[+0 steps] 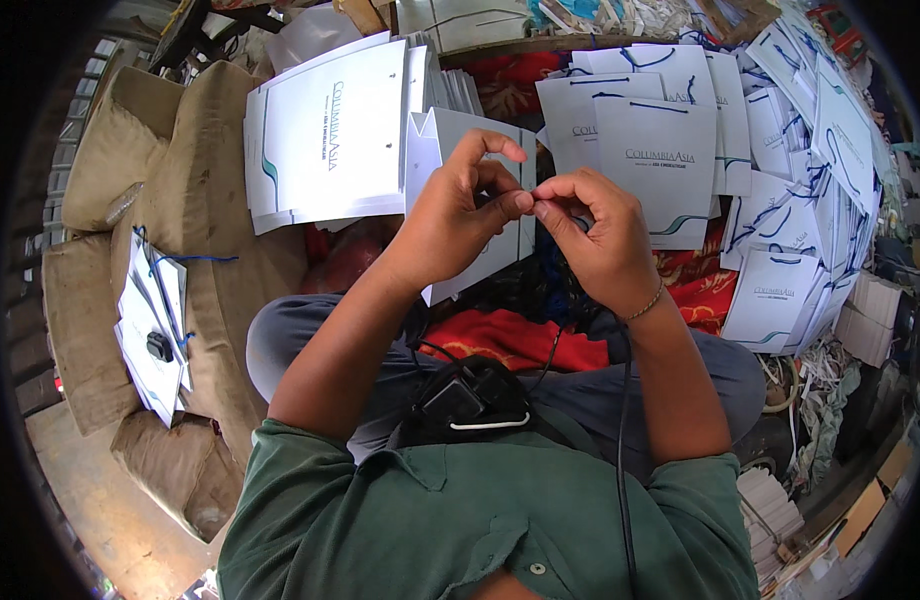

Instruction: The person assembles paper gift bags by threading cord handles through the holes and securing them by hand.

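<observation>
My left hand (453, 212) and my right hand (602, 238) meet above my lap, fingertips almost touching. Both are closed in a pinch; whatever sits between the fingertips is too small to make out. Below and behind them a white paper bag (443, 285) leans upright, partly covered by my left hand. At the left, beyond my left hand, lies a stack of flat white paper bags (355, 130) with punched holes and no cords showing on the top one. To the right of my right hand lie white paper bags with dark blue cord handles (652, 185).
A large heap of corded paper bags (830, 190) spreads along the right side. Several more bags (152, 335) rest on a brown cushioned sofa (205, 170) at the left. Red patterned cloth (695, 285) lies underneath. A black cable (623, 450) runs down my front.
</observation>
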The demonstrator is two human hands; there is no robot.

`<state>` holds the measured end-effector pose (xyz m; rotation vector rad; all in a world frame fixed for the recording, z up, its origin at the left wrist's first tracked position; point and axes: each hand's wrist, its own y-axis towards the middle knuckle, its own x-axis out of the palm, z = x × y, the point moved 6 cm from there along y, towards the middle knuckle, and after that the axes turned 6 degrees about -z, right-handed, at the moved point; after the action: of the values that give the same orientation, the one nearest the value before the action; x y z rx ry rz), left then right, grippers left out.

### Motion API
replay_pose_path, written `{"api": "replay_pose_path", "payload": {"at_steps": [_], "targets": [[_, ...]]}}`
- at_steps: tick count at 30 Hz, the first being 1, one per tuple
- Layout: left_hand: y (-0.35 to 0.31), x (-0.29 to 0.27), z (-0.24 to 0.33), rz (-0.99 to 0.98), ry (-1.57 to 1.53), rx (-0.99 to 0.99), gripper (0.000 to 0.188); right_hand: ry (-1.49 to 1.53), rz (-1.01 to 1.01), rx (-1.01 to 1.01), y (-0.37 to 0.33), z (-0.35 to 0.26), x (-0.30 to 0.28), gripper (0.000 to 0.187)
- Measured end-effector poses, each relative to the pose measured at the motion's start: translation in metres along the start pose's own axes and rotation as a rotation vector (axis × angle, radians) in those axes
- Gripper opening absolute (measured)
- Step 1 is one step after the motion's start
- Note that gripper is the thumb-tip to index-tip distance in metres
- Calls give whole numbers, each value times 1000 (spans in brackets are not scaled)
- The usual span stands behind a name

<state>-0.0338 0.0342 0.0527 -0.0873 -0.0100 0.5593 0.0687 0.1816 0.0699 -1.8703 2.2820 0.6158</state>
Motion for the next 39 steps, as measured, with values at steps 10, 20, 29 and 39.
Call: {"api": "replay_pose_path", "payload": {"at_steps": [10,20,29,39], "targets": [[2,6,3,-38,-328,71,23,-441,199,-106,-1,-12,-7,11],[-1,1,-1,65,372,143,16,-85,188,12,0,-3,-2,7],[-6,9,-4,220,119,94,12,14,111,48,-2,2,3,16],[-3,2,-1,67,-13,-56,15,-274,121,-209,-1,-13,4,15]]}}
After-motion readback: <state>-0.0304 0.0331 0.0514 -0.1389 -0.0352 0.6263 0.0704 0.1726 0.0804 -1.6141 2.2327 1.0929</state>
